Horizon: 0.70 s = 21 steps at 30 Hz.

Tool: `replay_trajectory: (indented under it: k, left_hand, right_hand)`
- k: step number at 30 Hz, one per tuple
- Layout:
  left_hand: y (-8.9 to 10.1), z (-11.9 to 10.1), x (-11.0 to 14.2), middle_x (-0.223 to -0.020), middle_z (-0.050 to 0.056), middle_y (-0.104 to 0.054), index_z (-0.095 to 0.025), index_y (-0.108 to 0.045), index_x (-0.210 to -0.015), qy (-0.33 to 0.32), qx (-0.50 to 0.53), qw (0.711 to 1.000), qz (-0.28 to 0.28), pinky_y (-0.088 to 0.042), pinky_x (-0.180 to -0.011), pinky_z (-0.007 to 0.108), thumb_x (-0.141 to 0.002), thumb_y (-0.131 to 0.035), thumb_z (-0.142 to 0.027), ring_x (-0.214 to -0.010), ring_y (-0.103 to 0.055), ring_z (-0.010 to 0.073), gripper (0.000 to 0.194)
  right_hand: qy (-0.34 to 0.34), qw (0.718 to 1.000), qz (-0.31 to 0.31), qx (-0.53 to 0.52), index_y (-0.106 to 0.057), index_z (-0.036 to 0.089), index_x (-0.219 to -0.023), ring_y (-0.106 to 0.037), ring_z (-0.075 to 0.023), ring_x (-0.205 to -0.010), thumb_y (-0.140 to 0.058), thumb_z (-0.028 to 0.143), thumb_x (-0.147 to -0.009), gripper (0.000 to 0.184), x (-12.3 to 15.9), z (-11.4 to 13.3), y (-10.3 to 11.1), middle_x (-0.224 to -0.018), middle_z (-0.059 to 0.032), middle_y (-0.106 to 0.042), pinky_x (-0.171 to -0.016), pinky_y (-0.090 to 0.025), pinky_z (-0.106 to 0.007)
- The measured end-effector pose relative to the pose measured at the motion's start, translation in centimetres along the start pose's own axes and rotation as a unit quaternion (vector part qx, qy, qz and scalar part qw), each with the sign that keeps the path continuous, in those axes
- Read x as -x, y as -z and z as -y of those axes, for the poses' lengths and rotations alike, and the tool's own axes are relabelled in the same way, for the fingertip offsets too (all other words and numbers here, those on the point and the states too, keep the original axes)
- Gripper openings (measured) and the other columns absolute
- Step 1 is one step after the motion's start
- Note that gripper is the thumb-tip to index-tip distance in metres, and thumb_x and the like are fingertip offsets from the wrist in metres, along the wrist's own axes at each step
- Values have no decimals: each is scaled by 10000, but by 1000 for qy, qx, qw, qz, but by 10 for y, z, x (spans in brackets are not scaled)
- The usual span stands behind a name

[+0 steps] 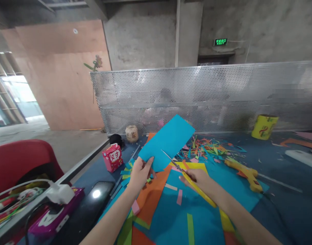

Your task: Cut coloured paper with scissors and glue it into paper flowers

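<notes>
My left hand (pixel 141 173) pinches the lower left part of a rectangular sheet of blue paper (pixel 169 139), which is held up and tilted above the table. My right hand (pixel 200 182) grips a pair of scissors (pixel 185 175) with yellow handles. The blades point up and left, with a tip over the lower edge area of the blue sheet; whether they touch it I cannot tell. Under both hands lie orange paper (pixel 152 199), large blue paper (pixel 168 224), yellow paper and small pink and green strips.
A heap of coloured paper scraps (pixel 207 146) lies ahead. A yellow glue gun (pixel 244 172) with a cable sits at right, near a yellow tin (pixel 264 126). At left are a red box (pixel 113 157), a phone (pixel 99 195) and a purple power strip (pixel 53 217). A perforated metal screen (pixel 209 92) stands behind.
</notes>
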<state>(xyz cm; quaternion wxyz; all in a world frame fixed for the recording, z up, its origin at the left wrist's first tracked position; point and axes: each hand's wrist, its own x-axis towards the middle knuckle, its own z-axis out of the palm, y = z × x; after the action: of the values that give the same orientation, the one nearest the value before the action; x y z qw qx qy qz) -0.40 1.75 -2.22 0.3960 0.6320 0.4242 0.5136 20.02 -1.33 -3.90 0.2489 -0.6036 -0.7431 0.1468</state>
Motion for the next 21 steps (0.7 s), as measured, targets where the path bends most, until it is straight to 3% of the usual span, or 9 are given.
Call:
replay_trajectory:
  k: [9, 16, 21]
  left_hand:
    - [-5, 1, 3, -351, 0, -557, -193, -407, -628, 46, -17, 998, 46, -266, -273, 175, -761, -438, -470, -265, -371, 87, 308]
    - [-5, 2, 3, -353, 2, -554, -180, -448, -623, 39, -6, 998, 53, -285, -279, 173, -771, -435, -462, -269, -371, 83, 319]
    - [-6, -3, 4, -333, -9, -539, -176, -485, -642, 44, 16, 997, 66, -284, -293, 182, -741, -491, -444, -259, -377, 91, 286]
  right_hand:
    - [29, 998, -11, -60, -401, 191, -585, -420, -111, -485, -383, 454, -748, 310, 0, -5, -7, -540, 15, -422, -460, -301, -225]
    - [16, 1000, -12, -17, -449, 184, -547, -407, -101, -450, -393, 527, -747, 401, 0, 0, -1, -487, 23, -400, -419, -258, -208]
    - [8, 1000, -11, -6, -499, 174, -569, -409, -102, -465, -408, 488, -758, 377, 4, 7, 5, -492, 17, -413, -435, -259, -210]
